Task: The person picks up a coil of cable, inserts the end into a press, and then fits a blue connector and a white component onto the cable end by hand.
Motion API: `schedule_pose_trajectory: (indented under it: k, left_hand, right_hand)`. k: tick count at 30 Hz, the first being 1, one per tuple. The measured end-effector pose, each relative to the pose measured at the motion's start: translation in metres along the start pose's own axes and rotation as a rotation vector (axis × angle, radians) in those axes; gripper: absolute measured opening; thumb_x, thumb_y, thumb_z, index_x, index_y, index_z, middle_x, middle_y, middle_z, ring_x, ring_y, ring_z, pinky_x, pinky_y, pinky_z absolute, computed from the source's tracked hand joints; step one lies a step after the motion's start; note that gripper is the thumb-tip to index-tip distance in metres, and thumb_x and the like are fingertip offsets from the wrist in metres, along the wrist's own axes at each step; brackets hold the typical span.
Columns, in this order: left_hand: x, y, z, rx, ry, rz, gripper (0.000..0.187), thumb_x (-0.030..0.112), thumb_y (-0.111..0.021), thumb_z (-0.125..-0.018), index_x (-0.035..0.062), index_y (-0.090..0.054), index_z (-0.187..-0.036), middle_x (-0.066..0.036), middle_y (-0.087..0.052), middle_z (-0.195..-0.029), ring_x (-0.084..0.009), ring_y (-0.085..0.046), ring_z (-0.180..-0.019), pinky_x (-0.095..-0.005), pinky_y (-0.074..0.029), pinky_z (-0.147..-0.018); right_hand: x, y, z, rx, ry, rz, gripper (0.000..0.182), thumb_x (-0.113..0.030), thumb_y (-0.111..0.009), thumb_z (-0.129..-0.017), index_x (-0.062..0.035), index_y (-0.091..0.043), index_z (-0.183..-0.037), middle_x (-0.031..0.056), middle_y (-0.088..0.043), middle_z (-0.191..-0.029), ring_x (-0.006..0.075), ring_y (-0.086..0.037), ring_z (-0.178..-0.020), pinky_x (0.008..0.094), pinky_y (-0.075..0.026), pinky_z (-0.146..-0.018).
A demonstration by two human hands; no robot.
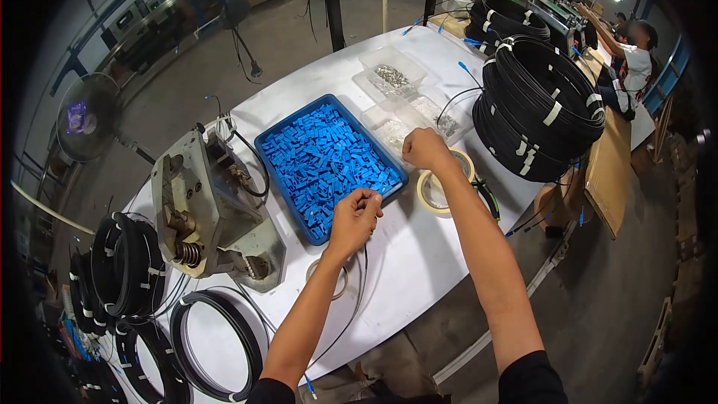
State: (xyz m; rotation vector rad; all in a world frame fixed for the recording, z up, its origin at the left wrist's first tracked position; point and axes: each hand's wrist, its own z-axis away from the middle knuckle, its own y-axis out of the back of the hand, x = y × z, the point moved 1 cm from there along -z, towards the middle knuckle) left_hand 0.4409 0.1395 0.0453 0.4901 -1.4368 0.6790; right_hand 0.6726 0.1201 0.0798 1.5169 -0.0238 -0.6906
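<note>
My left hand (356, 218) is closed in a pinch over the lower right edge of a blue tray (314, 233) heaped with small blue plastic connector pieces (325, 161). A thin black cable (362, 284) hangs from its fingers and curves down toward my left forearm. My right hand (428, 150) is closed with the fingertips pressed together, at the near edge of a clear plastic box (392, 132) of small pale parts. Whatever those fingertips hold, if anything, is hidden. Just below that wrist lie rolls of tape (434, 193).
A metal bench press (213, 206) stands left of the tray. Coiled black cables (535, 108) are stacked at the right, and more cable coils (217, 344) lie at the lower left. Another clear box (390, 75) holds small metal parts. A person (637, 67) sits at the far right.
</note>
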Motion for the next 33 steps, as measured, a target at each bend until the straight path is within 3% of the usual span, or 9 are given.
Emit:
schedule_pose_trajectory:
  k: [3,9,16,18,22,25,33]
  left_hand:
    - [0.003,0.002,0.001,-0.005,0.013,-0.001,0.019,0.019,-0.06,-0.097,-0.0004,-0.06,-0.099,-0.003,-0.059,-0.071,-0.0049,-0.048,-0.05,-0.0209,-0.037,-0.044]
    - [0.004,0.004,0.002,0.001,-0.018,-0.018,0.02,0.019,-0.061,-0.096,-0.0007,-0.06,-0.099,-0.002,-0.059,-0.071,-0.0043,-0.046,-0.049,-0.02,-0.035,-0.044]
    - [0.003,0.003,0.003,0.03,-0.075,-0.04,0.02,0.019,-0.062,-0.096,-0.0004,-0.061,-0.099,-0.001,-0.059,-0.073,-0.0029,-0.045,-0.053,-0.0196,-0.034,-0.046]
    - [0.002,0.004,0.005,0.047,-0.094,-0.037,0.019,0.019,-0.062,-0.096,-0.0003,-0.062,-0.099,-0.001,-0.059,-0.073,-0.0025,-0.045,-0.054,-0.0195,-0.034,-0.047]
    - [0.004,0.006,0.007,0.1,-0.148,-0.077,0.022,0.018,-0.061,-0.096,-0.0019,-0.064,-0.103,0.0,-0.06,-0.078,-0.0033,-0.048,-0.062,-0.0193,-0.037,-0.053]
    - [0.007,0.002,0.012,0.082,-0.127,-0.048,0.023,0.017,-0.059,-0.097,-0.0036,-0.064,-0.106,0.0,-0.059,-0.08,-0.004,-0.051,-0.068,-0.0189,-0.041,-0.059]
    - [-0.002,-0.003,0.009,0.071,-0.232,0.029,0.021,0.015,-0.06,-0.097,-0.0022,-0.064,-0.108,0.0,-0.059,-0.082,-0.0035,-0.05,-0.07,-0.0183,-0.043,-0.061]
  right_hand:
    - [0.012,-0.002,-0.001,0.154,0.162,-0.182,0.012,-0.011,-0.07,-0.073,-0.0027,-0.072,-0.081,0.0167,-0.071,-0.078,0.0307,-0.07,-0.074,0.0372,-0.056,-0.072]
    - [0.021,0.0,0.002,0.252,0.114,-0.467,0.013,-0.01,-0.076,-0.072,-0.0021,-0.067,-0.077,0.0131,-0.07,-0.073,0.0223,-0.068,-0.068,0.0328,-0.053,-0.066]
    - [0.002,0.012,0.027,0.26,0.126,-0.584,0.012,-0.009,-0.076,-0.074,-0.0026,-0.069,-0.082,0.0126,-0.072,-0.078,0.0194,-0.07,-0.072,0.0304,-0.053,-0.068]
    - [-0.003,0.011,0.037,0.298,0.168,-0.62,0.014,-0.006,-0.073,-0.078,-0.0002,-0.068,-0.09,0.0125,-0.073,-0.084,0.0178,-0.07,-0.078,0.028,-0.053,-0.07]
    - [-0.007,-0.012,0.061,0.179,0.167,-0.961,0.015,-0.004,-0.071,-0.083,0.0017,-0.067,-0.096,0.0125,-0.073,-0.092,0.0171,-0.07,-0.082,0.0259,-0.053,-0.072]
    - [-0.02,-0.03,0.08,0.049,0.147,-1.453,0.011,-0.004,-0.071,-0.087,0.0,-0.067,-0.096,0.0112,-0.07,-0.099,0.015,-0.068,-0.084,0.0245,-0.052,-0.07]
    - [-0.029,-0.052,0.087,0.012,0.092,-1.584,0.014,-0.005,-0.072,-0.086,0.0013,-0.067,-0.098,0.01,-0.07,-0.092,0.0148,-0.067,-0.082,0.026,-0.055,-0.07]
